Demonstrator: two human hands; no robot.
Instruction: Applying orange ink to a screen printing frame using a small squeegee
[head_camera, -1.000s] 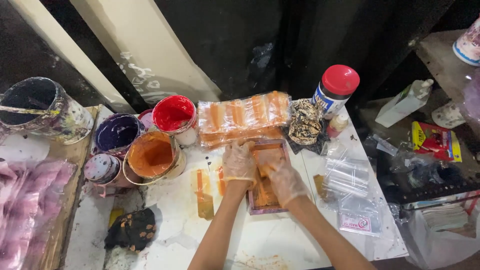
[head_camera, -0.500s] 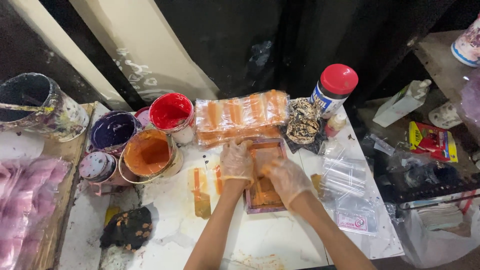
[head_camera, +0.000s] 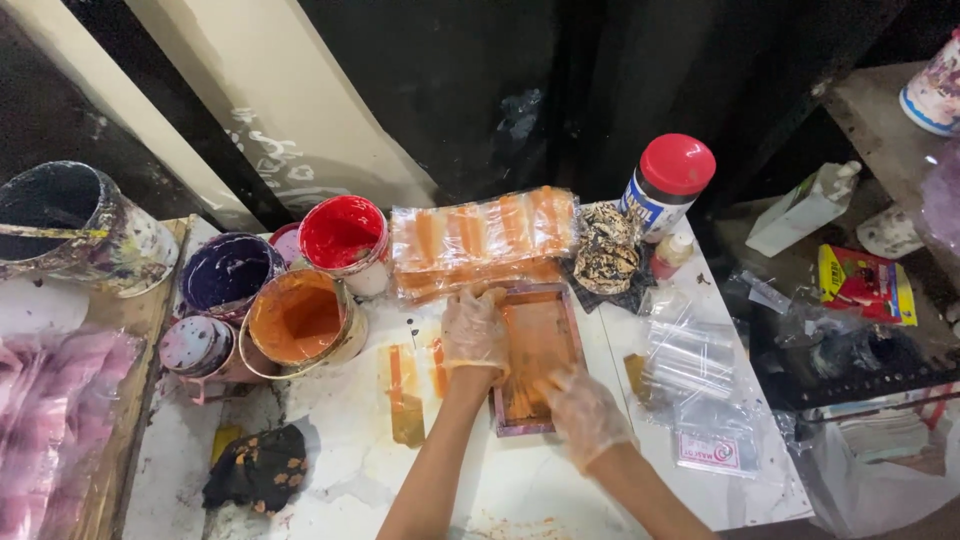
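Observation:
Both my hands wear thin clear gloves. My left hand (head_camera: 475, 330) grips the left edge of a small rectangular frame (head_camera: 540, 330) smeared with orange paint, lying flat on the white table (head_camera: 350, 480). My right hand (head_camera: 585, 410) presses down inside the near end of the frame with its fingers curled; whatever it holds is hidden. Just beyond the frame lies a stack of clear plastic bags printed with orange stripes (head_camera: 485, 235). To the frame's left, orange-striped strips (head_camera: 405, 385) lie on the table.
Open paint tins stand at the left: orange (head_camera: 295, 320), red (head_camera: 342, 232), dark purple (head_camera: 228, 272), and a large black one (head_camera: 60, 215). A red-lidded jar (head_camera: 668, 185), a stained rag (head_camera: 605, 250), clear bags (head_camera: 690, 365) and a dark cloth (head_camera: 258, 465) surround the frame.
My right hand has slid toward me along the frame, from its middle to its near end. My left hand stays on the frame's left edge.

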